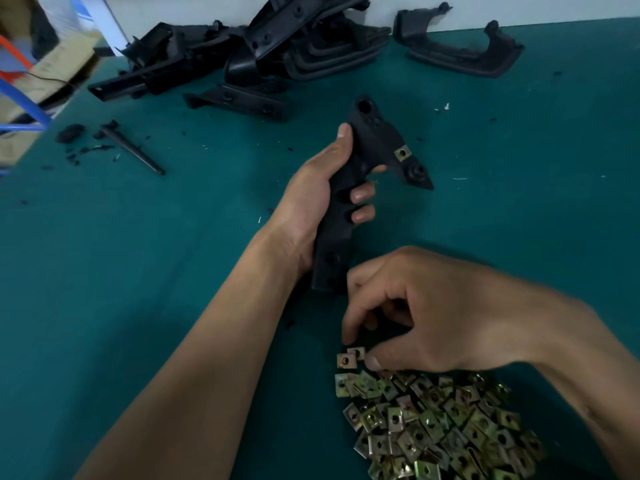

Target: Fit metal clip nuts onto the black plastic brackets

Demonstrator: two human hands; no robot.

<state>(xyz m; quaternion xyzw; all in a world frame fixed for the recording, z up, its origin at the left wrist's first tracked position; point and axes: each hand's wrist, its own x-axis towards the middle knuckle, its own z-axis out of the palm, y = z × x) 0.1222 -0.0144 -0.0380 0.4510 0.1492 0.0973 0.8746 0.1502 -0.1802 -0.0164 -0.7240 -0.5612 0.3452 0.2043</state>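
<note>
Bracket stack is sitting at 12 o'clock, waiting its turn. Your left hand is wrapping its fingers round the black bracket at center, steadying it, one clip nut already fitted. Nut pile is lying at 5 o'clock; your right hand is pinching at a loose nut at the pile's edge, probably for the next slot.

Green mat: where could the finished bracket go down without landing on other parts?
Bare mat right of the held bracket, between the lone bracket and the clip nuts. Also left of the left hand. Crowded: bracket pile.
</note>
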